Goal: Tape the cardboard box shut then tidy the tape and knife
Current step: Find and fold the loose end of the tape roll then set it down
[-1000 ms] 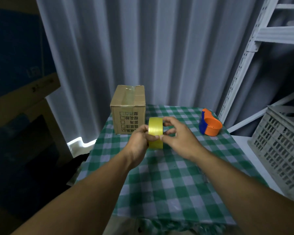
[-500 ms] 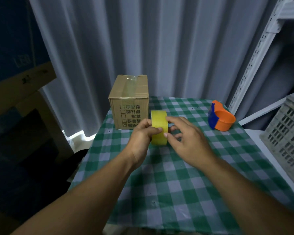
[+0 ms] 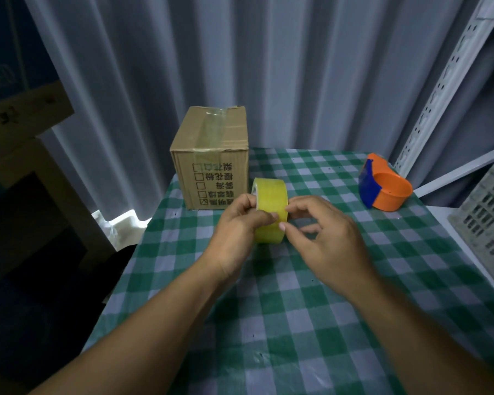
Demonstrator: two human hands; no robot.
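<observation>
Your left hand grips the tape; your right hand pinches at its edge, probably seeking the end. Next: peel toward the box.

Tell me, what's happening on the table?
Left hand holds yellow tape roll; right hand picks at it. Brown cardboard box behind. Nothing in the way.

The left hand grips a yellow tape roll above the checked worktop, while the right hand pinches at its outer face. A cardboard box stands behind; an orange-and-blue tape dispenser sits well apart on the right.
</observation>
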